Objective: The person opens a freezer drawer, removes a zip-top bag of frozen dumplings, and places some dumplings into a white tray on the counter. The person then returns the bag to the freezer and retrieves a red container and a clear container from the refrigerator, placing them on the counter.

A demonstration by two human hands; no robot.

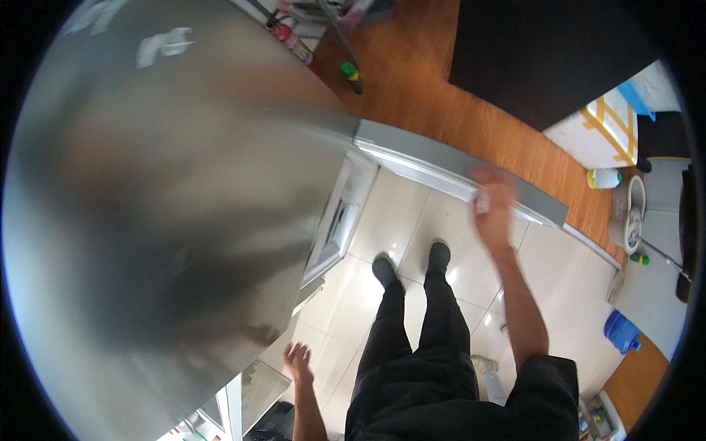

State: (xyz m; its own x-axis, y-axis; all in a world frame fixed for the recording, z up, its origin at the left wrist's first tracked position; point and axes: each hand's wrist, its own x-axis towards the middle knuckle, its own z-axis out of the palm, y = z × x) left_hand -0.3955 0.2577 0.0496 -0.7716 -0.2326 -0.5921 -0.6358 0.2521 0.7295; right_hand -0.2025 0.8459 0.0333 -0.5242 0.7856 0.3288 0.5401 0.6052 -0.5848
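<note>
A large brushed-metal surface (193,182), seemingly a refrigerator, fills the left side. From its corner a long grey door (441,149) with a white inner edge stands swung out over the tiles. My right hand (493,201), blurred, overlaps this door toward its far end; whether the fingers grip it cannot be made out. Low at the left, my left hand (298,361) hangs beside the metal surface's lower edge, empty, its fingers slightly curled and apart. Between metal and tiles shows a white-framed opening (345,215), its inside mostly hidden.
Beyond the door lies a wood-grain surface (397,71) with a fire extinguisher (292,43). To the right are a taped foam box (604,132), a white jug (604,179), a mop bucket (627,215) and a blue water bottle (622,332). Another person's shoe (485,364) is behind me.
</note>
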